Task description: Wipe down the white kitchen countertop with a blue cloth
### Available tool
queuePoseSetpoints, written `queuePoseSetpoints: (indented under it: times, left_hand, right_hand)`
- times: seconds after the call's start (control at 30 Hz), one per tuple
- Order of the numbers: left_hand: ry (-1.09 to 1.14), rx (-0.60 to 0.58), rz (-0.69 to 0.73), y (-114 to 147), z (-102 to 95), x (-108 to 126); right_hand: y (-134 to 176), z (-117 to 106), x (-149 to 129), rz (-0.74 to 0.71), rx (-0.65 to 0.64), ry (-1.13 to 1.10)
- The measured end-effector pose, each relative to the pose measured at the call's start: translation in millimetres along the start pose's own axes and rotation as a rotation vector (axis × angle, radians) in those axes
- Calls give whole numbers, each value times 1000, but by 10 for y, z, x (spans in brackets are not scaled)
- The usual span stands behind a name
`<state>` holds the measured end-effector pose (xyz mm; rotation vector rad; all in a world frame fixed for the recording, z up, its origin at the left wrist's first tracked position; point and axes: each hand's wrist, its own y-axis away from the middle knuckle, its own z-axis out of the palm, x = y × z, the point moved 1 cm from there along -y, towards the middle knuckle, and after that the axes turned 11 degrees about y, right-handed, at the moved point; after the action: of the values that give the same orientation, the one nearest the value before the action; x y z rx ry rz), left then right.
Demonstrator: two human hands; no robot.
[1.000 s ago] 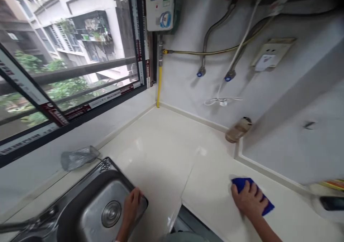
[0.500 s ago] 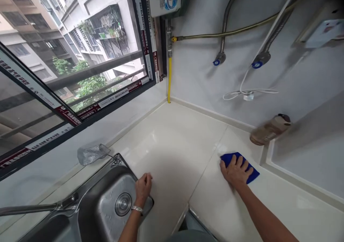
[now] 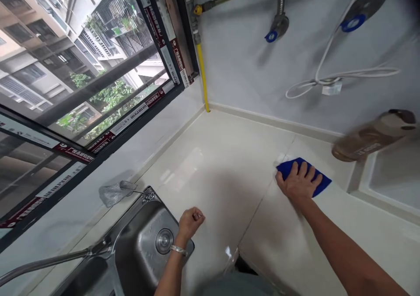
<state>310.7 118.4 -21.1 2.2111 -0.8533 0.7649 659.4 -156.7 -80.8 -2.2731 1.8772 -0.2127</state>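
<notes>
My right hand (image 3: 300, 184) presses down on a folded blue cloth (image 3: 320, 186), fingers a little apart over it, on the pale countertop (image 3: 229, 156). The cloth lies at the counter seam, short of the back wall. My left hand (image 3: 192, 221), with a bracelet on the wrist, is curled into a loose fist by the right edge of the steel sink (image 3: 147, 230). Nothing shows in its fingers.
A brown bottle (image 3: 370, 138) stands by the right wall corner. Clear plastic wrap (image 3: 114, 193) lies behind the sink, near the faucet (image 3: 62, 259). A yellow pipe (image 3: 202, 77) rises in the corner, and a white cable (image 3: 354, 73) hangs on the wall.
The view has tilted down and come nearer the counter. My right hand and the blue cloth have slid a little towards the back wall, across the seam. The left hand stays curled beside the sink.
</notes>
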Motion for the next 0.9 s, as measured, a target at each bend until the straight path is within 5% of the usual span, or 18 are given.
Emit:
queuePoseSetpoints:
  times: [0.7,0.9]
  left_hand:
    - [31,-24,-57,-92,-42,-19]
    - [54,185,15,-67,-245,-75]
  right_hand:
    - [-29,91,22,-8,-61,58]
    - [7,77,7,-53,-79,159]
